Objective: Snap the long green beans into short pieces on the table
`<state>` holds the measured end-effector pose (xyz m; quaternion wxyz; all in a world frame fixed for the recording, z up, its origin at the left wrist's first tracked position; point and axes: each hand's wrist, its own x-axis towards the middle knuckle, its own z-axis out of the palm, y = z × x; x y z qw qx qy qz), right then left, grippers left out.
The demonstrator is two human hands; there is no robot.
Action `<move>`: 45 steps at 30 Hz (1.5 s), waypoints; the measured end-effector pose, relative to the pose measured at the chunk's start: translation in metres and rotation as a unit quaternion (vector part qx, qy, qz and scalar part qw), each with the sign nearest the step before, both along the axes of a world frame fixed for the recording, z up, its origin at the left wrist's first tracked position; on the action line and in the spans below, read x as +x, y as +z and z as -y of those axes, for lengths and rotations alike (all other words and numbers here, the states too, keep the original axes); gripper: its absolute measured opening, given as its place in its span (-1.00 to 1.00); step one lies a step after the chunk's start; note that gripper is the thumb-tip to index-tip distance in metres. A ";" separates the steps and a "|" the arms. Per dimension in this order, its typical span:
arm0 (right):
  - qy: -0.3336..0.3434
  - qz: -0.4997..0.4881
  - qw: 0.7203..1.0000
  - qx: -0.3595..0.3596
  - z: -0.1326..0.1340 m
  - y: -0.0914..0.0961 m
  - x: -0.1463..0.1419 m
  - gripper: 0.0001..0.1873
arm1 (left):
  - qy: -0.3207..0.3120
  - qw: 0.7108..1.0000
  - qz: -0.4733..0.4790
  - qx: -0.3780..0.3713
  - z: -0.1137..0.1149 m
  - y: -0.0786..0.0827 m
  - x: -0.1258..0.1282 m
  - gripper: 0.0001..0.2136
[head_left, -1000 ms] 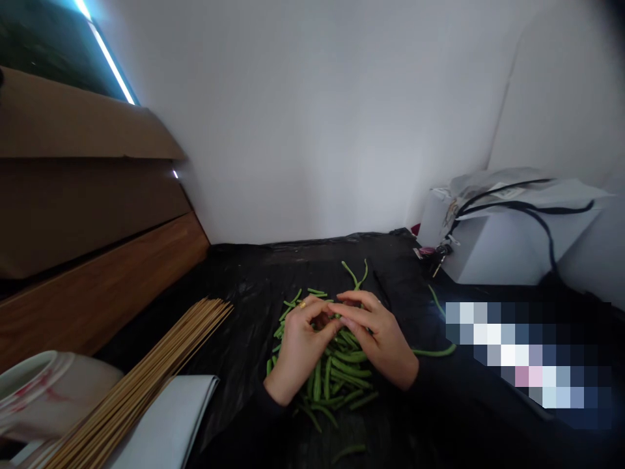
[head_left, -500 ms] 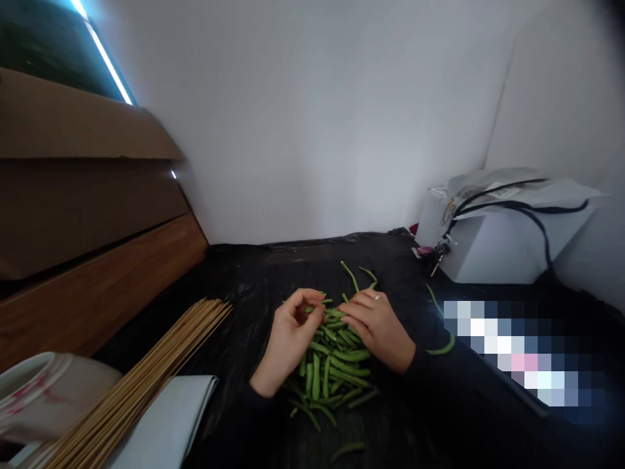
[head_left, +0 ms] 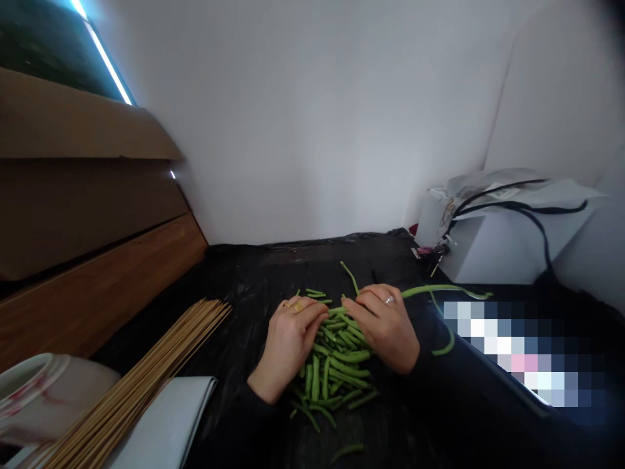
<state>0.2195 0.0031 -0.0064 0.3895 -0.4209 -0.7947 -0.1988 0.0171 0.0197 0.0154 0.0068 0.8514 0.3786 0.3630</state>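
A pile of cut green bean pieces (head_left: 336, 368) lies on black plastic sheeting (head_left: 254, 280). My left hand (head_left: 288, 345) rests on the pile's left side, fingers curled and pinched at one end of a long green bean. My right hand (head_left: 383, 326), with a ring, grips that long green bean (head_left: 442, 290), which sticks out to the right past the hand. The two hands' fingertips nearly meet over the pile.
A bundle of wooden skewers (head_left: 141, 381) lies at the lower left over a white sheet (head_left: 170, 423) and beside a white bowl (head_left: 34, 397). A white bag with black straps (head_left: 502, 228) stands at the right. Wooden boards (head_left: 92, 280) line the left.
The right hand has picked up a long bean, which now trails out to the right. The left hand has turned palm down and closed in on the bean's near end.
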 end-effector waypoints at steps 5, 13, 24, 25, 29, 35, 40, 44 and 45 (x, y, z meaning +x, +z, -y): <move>-0.004 -0.004 1.000 0.017 0.002 0.002 0.001 -0.76 | -0.047 0.990 0.077 -0.104 0.002 0.002 0.002 -0.88; 0.023 0.061 0.998 0.019 0.006 0.001 0.000 -0.70 | -0.032 0.997 0.011 -0.068 0.003 0.000 0.002 -0.87; 0.096 -0.065 0.991 0.068 0.008 -0.004 -0.003 -0.72 | -0.122 0.920 0.233 -0.289 0.009 0.012 0.002 -0.89; 0.099 -0.081 0.989 0.068 0.009 -0.004 -0.005 -0.73 | -0.131 0.908 0.255 -0.305 0.009 0.010 0.003 -0.89; 0.093 -0.114 0.987 0.060 0.009 -0.003 -0.010 -0.80 | -0.135 0.884 0.313 -0.319 0.011 0.006 0.009 -0.91; 0.051 -0.081 0.995 -0.022 0.003 -0.003 -0.009 -0.86 | -0.131 0.884 0.338 -0.294 0.010 0.004 0.009 -0.93; 0.052 -0.140 0.986 -0.073 0.001 -0.003 -0.006 -0.84 | -0.109 0.928 0.276 -0.224 0.009 0.007 0.013 -0.94; 0.049 -0.143 0.985 -0.085 0.000 -0.006 -0.004 -0.75 | -0.097 0.948 0.212 -0.218 0.025 0.033 -0.004 -0.92; 0.051 -0.138 0.985 -0.088 -0.001 -0.007 -0.004 -0.72 | -0.104 0.952 0.169 -0.231 0.034 0.035 -0.016 -0.91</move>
